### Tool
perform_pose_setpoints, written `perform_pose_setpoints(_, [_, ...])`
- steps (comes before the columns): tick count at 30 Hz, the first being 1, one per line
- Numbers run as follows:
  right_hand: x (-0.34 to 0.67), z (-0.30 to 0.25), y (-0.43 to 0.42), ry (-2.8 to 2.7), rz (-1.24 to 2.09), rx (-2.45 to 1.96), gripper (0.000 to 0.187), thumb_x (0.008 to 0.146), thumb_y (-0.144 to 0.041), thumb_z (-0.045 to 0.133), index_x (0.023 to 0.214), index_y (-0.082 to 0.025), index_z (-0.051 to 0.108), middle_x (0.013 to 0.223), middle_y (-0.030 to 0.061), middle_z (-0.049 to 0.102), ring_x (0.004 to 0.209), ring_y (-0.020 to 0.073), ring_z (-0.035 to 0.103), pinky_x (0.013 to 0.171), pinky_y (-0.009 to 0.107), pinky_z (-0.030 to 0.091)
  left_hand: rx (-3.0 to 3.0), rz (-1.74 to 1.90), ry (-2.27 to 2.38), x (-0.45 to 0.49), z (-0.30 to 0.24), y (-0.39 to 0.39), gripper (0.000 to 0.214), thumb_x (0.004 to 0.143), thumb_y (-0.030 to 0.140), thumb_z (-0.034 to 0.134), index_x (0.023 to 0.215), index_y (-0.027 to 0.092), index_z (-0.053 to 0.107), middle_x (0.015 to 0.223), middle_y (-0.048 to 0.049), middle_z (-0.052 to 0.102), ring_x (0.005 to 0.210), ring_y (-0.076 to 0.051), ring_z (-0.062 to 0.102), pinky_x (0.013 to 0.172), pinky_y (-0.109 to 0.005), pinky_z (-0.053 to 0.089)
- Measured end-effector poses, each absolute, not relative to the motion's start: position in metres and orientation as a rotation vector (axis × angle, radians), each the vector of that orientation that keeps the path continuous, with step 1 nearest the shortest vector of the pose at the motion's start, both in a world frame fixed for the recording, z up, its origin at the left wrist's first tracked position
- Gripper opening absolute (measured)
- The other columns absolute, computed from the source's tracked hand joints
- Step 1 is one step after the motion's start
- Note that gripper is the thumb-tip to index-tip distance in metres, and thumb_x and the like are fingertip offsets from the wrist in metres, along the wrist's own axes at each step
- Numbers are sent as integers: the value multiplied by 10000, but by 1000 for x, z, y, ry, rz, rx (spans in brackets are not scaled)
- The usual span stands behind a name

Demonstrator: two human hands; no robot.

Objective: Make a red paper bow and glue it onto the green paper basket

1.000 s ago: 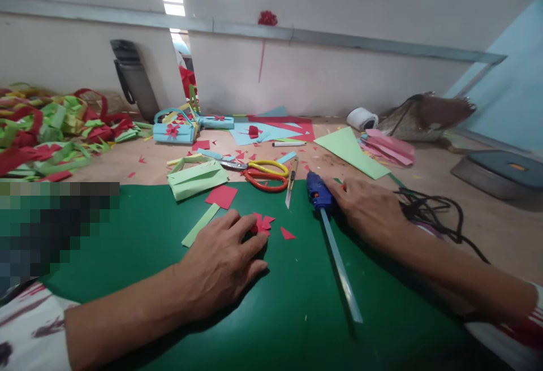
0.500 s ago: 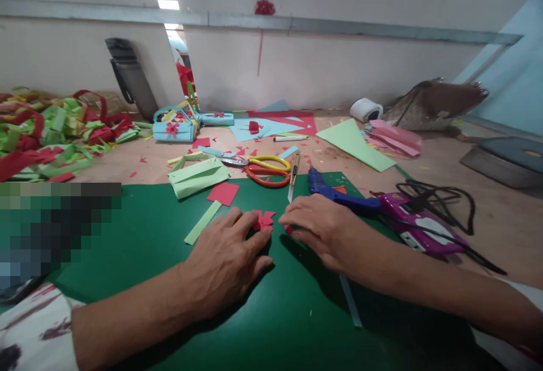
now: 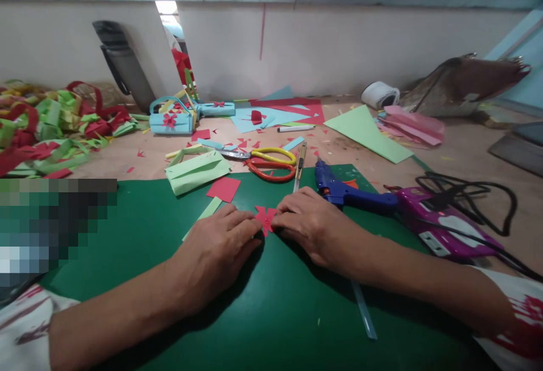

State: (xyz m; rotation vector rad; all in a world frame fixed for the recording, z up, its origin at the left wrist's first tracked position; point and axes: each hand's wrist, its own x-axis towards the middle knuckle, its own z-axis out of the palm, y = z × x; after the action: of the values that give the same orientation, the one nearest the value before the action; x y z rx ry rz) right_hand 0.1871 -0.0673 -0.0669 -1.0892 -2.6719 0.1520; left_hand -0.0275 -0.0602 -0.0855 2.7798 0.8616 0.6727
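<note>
A small red paper flower point(image 3: 265, 215) lies on the green cutting mat point(image 3: 271, 309). My left hand point(image 3: 216, 249) rests flat on the mat, its fingertips touching the flower's left side. My right hand point(image 3: 311, 227) lies palm down on the other side, fingertips pressed on the flower's right edge. Just beyond my right hand lies a blue and purple glue gun point(image 3: 382, 204), and a clear glue stick point(image 3: 363, 314) shows under my right forearm.
Yellow and orange scissors point(image 3: 267, 164), a craft knife point(image 3: 300, 170), a folded light green paper point(image 3: 195, 170) and a red square point(image 3: 224, 189) lie past the hands. Blue paper baskets point(image 3: 172, 121), a heap of red and green strips point(image 3: 46, 128), paper sheets and a black cable point(image 3: 470, 195) crowd the table.
My right hand left the glue gun and came left to the red flower. The left hand stayed on the flower. The camera tilted down a little.
</note>
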Motion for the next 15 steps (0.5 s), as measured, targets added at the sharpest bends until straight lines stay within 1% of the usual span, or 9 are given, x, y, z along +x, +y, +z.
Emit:
perform_pose_setpoints(4, [186,-72,-65,-2691,-107,-956,191,904,-157,482,813,-129,647,778,82,611,705,183,476,691,329,365,2779,719,824,-32,-88,-53,151,940,194,467,899,165,609,878,-24,675,754,-163,563,678,-288,456])
perform_pose_setpoints(8, [184,-71,-67,-2756,-341,-855,230,917,-124,432,811,-117,636,749,86,607,689,192,481,665,336,348,2835,677,846,-33,-85,-53,169,938,217,478,871,165,624,888,-28,682,773,-174,574,685,-295,455])
perform_pose_setpoints(12, [183,-67,-70,-2828,-372,-858,265,916,-87,385,829,-115,634,769,89,611,693,200,491,658,341,345,2875,620,874,-30,-82,-55,222,953,225,434,889,170,640,917,-43,679,781,-178,570,694,-302,456])
perform_pose_setpoints(15, [183,-67,-71,-2830,-339,-880,269,918,-93,377,850,-113,636,785,95,617,694,202,494,666,343,353,2884,549,886,-27,-80,-58,224,953,256,432,953,189,646,927,-48,656,787,-189,550,678,-312,456])
